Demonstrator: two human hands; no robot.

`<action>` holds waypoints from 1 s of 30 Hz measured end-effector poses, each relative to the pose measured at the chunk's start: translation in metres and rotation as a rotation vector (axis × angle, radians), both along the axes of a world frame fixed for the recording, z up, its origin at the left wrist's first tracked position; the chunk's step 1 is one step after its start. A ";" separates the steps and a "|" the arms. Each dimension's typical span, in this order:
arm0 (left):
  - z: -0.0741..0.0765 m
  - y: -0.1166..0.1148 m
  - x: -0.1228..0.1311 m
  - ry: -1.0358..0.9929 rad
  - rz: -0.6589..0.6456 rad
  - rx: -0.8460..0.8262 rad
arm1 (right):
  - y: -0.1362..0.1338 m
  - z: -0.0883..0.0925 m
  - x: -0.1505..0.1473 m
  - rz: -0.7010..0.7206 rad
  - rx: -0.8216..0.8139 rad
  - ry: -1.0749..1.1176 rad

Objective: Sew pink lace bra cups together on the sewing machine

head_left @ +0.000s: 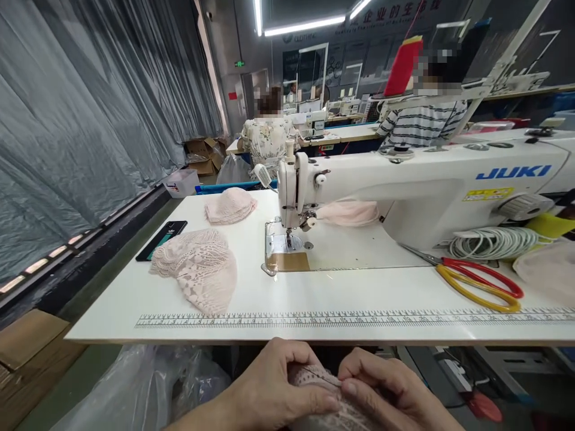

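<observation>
Below the table's front edge, my left hand [287,386] is closed on a pale pink piece of lace fabric [317,378], thumb on top. My right hand [381,383] pinches the same lace at its edge, close beside the left. The lower part of the lace runs out of the picture. On the white table [242,293] lies another pale pink lace piece [202,269], with a stack of pink fabric pieces [230,205] behind it. A white sewing machine [359,179] stands beyond my hands, pink fabric [350,212] behind its needle area.
Red-and-yellow-handled scissors [478,284] and a coil of white cord [494,242] lie at the right. A dark phone-like object [162,239] rests at the left. A printed ruler [314,320] runs along the front edge. Two people [267,134] sit at machines beyond.
</observation>
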State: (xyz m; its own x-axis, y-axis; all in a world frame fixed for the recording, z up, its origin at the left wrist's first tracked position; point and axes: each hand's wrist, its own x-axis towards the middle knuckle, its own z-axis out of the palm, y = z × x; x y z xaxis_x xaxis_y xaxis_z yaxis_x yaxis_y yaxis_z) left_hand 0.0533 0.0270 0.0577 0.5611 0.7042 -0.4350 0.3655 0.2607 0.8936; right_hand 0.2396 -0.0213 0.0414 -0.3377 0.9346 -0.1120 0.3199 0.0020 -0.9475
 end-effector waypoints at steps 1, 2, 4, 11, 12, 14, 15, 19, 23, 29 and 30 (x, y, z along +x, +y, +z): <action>-0.003 -0.001 0.000 0.000 0.018 -0.012 | -0.002 -0.003 0.002 -0.023 0.000 0.002; -0.006 -0.002 -0.001 0.003 0.033 -0.026 | -0.003 -0.006 0.003 -0.054 0.000 0.007; -0.012 -0.004 -0.001 0.008 0.054 -0.050 | -0.005 -0.011 0.006 -0.114 -0.016 0.038; -0.028 -0.010 0.004 -0.026 0.015 -0.084 | -0.011 -0.012 0.002 -0.117 -0.034 0.209; -0.027 -0.011 0.005 -0.013 0.006 -0.123 | -0.013 -0.013 0.002 -0.088 -0.025 0.214; -0.026 -0.012 0.006 0.016 -0.018 -0.160 | -0.018 -0.020 0.010 -0.047 0.050 0.117; -0.025 -0.012 0.005 0.032 -0.031 -0.163 | -0.021 -0.026 0.017 -0.049 0.125 0.022; -0.027 -0.008 0.005 0.112 -0.019 -0.175 | -0.040 -0.059 0.060 -0.162 0.395 -0.388; -0.036 -0.006 0.011 0.099 -0.009 -0.245 | -0.048 -0.056 0.068 -0.065 0.420 -0.506; -0.037 -0.011 0.019 0.047 0.001 -0.274 | -0.029 -0.020 0.014 -0.012 0.497 -0.259; -0.037 -0.012 0.018 0.034 0.011 -0.279 | -0.027 -0.020 0.009 -0.010 0.540 -0.289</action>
State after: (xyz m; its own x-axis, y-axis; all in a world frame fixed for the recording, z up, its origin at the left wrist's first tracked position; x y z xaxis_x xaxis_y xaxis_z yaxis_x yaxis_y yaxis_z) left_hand 0.0713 0.0154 0.0208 0.5359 0.5607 -0.6312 0.3898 0.4989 0.7741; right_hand 0.2485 -0.0487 0.0219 -0.3556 0.8876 0.2926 0.5663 0.4537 -0.6881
